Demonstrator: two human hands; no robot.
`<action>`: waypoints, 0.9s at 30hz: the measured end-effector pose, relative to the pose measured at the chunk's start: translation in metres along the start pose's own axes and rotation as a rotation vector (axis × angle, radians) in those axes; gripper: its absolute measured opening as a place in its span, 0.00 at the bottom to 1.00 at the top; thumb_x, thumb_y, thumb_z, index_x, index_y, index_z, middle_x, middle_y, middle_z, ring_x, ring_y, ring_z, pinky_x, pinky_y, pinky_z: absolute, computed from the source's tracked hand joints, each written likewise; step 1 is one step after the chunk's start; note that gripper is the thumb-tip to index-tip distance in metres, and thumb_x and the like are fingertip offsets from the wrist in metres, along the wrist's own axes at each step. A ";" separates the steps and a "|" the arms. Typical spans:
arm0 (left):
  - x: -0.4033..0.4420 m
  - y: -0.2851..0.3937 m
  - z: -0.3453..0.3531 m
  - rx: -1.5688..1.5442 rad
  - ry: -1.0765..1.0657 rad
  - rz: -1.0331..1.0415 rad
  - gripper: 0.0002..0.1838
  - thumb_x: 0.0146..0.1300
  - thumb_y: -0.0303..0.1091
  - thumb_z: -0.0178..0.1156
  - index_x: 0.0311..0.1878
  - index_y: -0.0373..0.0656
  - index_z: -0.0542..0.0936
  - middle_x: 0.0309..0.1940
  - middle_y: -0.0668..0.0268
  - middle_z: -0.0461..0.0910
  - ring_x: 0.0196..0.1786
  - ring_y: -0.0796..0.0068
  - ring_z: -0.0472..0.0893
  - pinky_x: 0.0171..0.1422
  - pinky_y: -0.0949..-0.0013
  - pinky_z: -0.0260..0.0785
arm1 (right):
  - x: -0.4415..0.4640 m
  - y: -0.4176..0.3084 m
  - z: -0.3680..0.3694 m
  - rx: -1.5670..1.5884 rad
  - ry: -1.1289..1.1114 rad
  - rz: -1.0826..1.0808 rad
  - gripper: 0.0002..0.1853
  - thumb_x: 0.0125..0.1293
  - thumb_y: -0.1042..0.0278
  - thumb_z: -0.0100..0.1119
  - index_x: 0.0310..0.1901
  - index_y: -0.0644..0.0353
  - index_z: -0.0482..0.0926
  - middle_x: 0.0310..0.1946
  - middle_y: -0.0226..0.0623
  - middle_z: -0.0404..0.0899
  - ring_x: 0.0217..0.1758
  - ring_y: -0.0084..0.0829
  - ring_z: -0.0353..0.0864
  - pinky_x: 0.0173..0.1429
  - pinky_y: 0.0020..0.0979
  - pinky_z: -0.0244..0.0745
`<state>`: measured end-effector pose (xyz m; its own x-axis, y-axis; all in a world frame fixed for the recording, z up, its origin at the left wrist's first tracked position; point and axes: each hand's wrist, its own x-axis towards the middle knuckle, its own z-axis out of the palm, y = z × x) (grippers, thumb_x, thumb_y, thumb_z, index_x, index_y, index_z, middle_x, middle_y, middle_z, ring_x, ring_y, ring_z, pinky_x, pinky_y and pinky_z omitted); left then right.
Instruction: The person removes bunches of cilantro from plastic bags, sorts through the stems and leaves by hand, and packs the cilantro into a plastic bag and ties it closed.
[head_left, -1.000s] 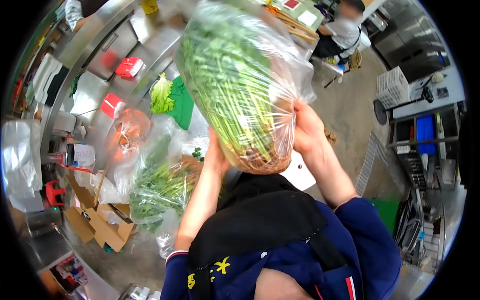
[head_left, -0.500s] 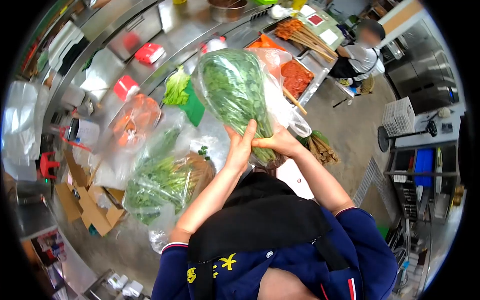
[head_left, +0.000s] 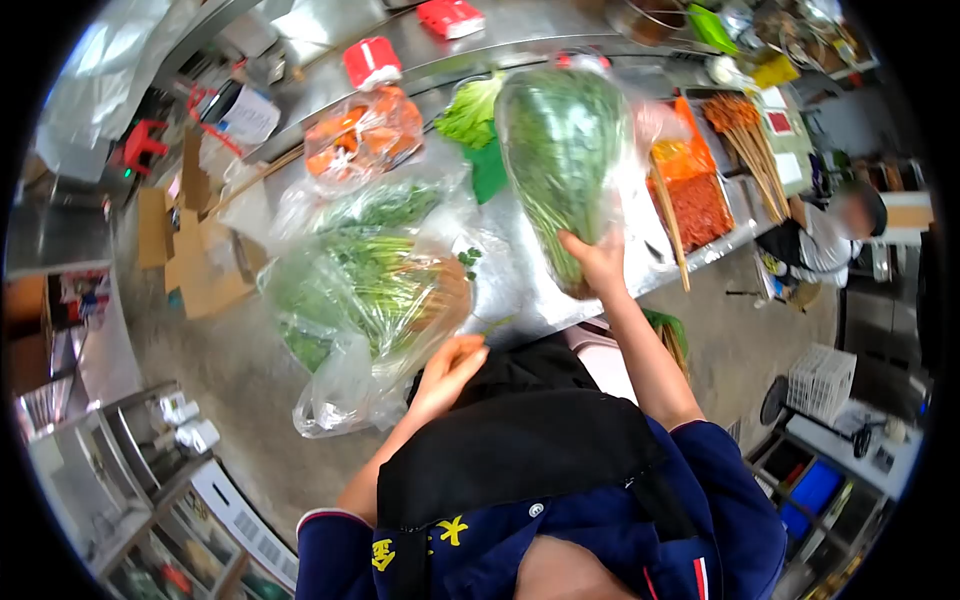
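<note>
My right hand (head_left: 602, 264) grips the stem end of a bundle of leafy greens (head_left: 565, 140) in a clear plastic bag, with the thumb over the stems. The bundle lies over the metal table (head_left: 520, 290), leaves pointing away from me. My left hand (head_left: 452, 372) is off it, low near the table's front edge, fingers stretched out and holding nothing. Just beyond that hand is a large clear bag of leafy greens (head_left: 365, 290) with pale stems. A small loose green sprig (head_left: 468, 260) lies beside this bag.
Behind the bags are a bag of orange pieces (head_left: 365, 130), lettuce leaves (head_left: 470, 112) and a red-and-white pack (head_left: 371, 63). Right of the bundle stand a tray of red minced food (head_left: 697, 210) and skewers (head_left: 752, 150). A co-worker (head_left: 830, 235) sits farther right. Cardboard boxes (head_left: 215, 270) are at left.
My left hand has let go of the bagged bundle and moved down and left. My right hand has lowered the bundle toward the table. My view has turned left.
</note>
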<state>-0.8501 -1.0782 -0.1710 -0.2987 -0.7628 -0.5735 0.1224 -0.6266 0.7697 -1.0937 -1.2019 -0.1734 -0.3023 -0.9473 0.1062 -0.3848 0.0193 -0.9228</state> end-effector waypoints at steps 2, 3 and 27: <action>-0.034 -0.004 -0.010 -0.026 0.175 -0.030 0.17 0.58 0.36 0.57 0.48 0.36 0.71 0.40 0.63 0.76 0.44 0.77 0.74 0.50 0.75 0.64 | 0.017 0.012 0.033 -0.335 -0.037 -0.231 0.40 0.43 0.69 0.65 0.60 0.58 0.58 0.58 0.47 0.57 0.59 0.42 0.59 0.60 0.39 0.58; -0.051 -0.006 -0.014 -0.036 0.282 -0.027 0.16 0.58 0.35 0.57 0.47 0.36 0.72 0.39 0.64 0.76 0.43 0.78 0.74 0.48 0.75 0.65 | 0.020 0.019 0.046 -0.454 -0.146 -0.225 0.41 0.42 0.68 0.66 0.61 0.55 0.58 0.60 0.47 0.53 0.62 0.44 0.55 0.62 0.40 0.54; -0.033 -0.011 -0.217 0.947 0.136 0.638 0.22 0.50 0.34 0.55 0.51 0.42 0.70 0.50 0.52 0.68 0.56 0.58 0.66 0.60 0.58 0.56 | -0.188 -0.080 0.175 -0.052 -0.938 -0.226 0.14 0.62 0.60 0.45 0.41 0.60 0.73 0.32 0.41 0.75 0.38 0.38 0.75 0.44 0.34 0.67</action>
<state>-0.6366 -1.0803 -0.2214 -0.3266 -0.9450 0.0155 -0.5630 0.2077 0.8000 -0.8530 -1.0814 -0.1844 0.5943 -0.8002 -0.0807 -0.3935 -0.2018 -0.8969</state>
